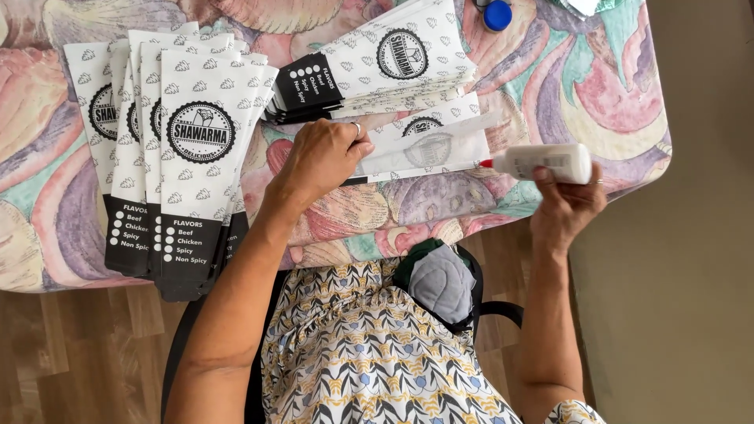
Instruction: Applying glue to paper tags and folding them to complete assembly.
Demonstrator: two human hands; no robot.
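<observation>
Centre frame: left hand (326, 153), fingers pressed flat, pins the sheet (428, 145) to the desk (620, 102). Right hand (567, 206) grips the glue bottle (546, 162), nozzle at the sheet's edge. Keep pressure steady, squeeze lightly, bead thin along edge.

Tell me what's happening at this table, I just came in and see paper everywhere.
A seated person is gluing paper sleeves. The left hand presses down a flat white printed sleeve on the flowered tablecloth, while the right hand holds a white glue bottle with its red tip at the sleeve's edge. One fanned stack of sleeves lies to the left, and another stack sits just beyond the one being worked on. A blue cap lies farther back.
</observation>
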